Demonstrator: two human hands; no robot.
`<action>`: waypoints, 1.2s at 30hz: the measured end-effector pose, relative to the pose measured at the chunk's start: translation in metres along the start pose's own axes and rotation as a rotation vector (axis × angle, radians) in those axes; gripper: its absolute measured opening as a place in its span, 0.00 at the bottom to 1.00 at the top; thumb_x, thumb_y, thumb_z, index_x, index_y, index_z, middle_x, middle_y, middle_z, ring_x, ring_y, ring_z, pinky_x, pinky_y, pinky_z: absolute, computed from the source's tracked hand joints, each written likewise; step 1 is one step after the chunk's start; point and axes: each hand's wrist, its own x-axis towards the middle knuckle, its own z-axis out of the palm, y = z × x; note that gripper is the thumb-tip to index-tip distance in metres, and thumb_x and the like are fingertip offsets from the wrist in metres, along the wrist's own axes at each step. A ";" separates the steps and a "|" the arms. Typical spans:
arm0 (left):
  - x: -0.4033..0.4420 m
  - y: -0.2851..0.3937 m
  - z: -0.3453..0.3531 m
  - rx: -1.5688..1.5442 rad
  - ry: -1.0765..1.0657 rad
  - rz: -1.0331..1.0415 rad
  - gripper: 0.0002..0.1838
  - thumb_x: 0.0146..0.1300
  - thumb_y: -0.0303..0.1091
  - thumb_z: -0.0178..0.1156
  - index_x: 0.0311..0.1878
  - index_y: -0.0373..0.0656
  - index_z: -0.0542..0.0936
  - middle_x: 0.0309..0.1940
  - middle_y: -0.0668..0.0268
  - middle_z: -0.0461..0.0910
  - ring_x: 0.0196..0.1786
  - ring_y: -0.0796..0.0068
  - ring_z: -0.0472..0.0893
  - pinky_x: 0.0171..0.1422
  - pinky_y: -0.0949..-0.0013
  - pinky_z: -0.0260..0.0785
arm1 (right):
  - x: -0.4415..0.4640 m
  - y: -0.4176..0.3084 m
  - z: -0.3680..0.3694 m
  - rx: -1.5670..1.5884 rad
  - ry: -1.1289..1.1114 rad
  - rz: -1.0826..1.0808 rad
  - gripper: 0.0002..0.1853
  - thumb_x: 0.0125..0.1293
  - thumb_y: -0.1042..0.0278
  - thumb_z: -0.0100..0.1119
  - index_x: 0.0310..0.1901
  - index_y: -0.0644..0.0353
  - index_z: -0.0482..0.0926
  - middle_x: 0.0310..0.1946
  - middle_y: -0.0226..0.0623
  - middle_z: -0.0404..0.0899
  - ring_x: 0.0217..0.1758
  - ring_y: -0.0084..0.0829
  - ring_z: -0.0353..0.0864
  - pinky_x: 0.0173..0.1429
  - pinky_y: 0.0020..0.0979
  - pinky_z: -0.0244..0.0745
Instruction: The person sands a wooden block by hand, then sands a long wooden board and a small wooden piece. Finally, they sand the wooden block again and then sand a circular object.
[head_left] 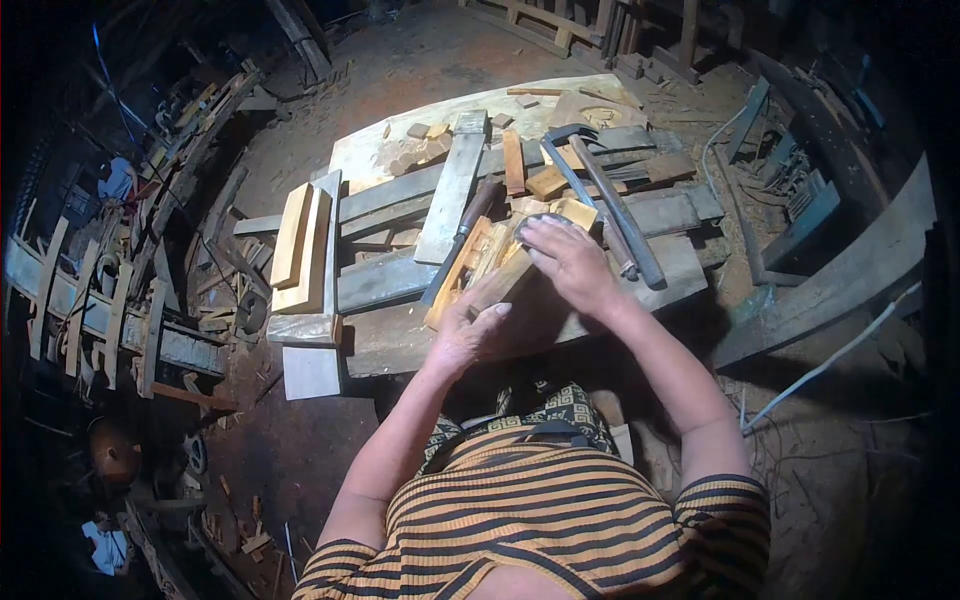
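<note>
My left hand (470,332) is closed around the near end of a wooden block (503,283), which lies tilted over other pieces on the low bench. At the block's far end, my right hand (570,258) presses down with bent fingers on a small dark pad (541,222); its exact kind is hard to make out. Left of the block lies a chisel (470,218) with a dark handle. A hammer (622,215) rests to the right of my right hand, its head pointing away from me. Lighter wood pieces (460,275) sit under and beside the block.
Grey planks (455,190) cross the bench, with small wooden blocks (425,145) on a pale board behind. Stacked yellowish boards (302,250) stand at the bench's left end. A pale cable (835,355) runs at the right. Wood scraps litter the floor.
</note>
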 end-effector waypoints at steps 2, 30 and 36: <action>0.001 0.001 0.002 -0.017 -0.001 -0.054 0.29 0.60 0.35 0.60 0.65 0.44 0.66 0.25 0.75 0.71 0.24 0.88 0.67 0.27 0.82 0.61 | -0.005 -0.016 0.008 0.005 -0.040 -0.116 0.16 0.66 0.59 0.48 0.50 0.58 0.76 0.52 0.44 0.75 0.61 0.42 0.69 0.66 0.42 0.58; 0.004 0.002 -0.011 -0.400 0.165 0.120 0.31 0.49 0.22 0.62 0.60 0.32 0.67 0.41 0.62 0.78 0.29 0.82 0.78 0.27 0.82 0.69 | -0.018 -0.012 0.006 0.521 0.042 0.237 0.17 0.68 0.65 0.49 0.55 0.61 0.74 0.57 0.45 0.73 0.63 0.38 0.69 0.66 0.33 0.61; 0.017 -0.026 -0.015 -1.032 0.110 -0.026 0.25 0.62 0.46 0.56 0.57 0.40 0.71 0.45 0.63 0.77 0.48 0.69 0.77 0.51 0.65 0.72 | -0.030 -0.025 0.046 0.120 -0.114 0.118 0.19 0.68 0.59 0.47 0.57 0.57 0.73 0.61 0.42 0.68 0.68 0.40 0.61 0.71 0.42 0.51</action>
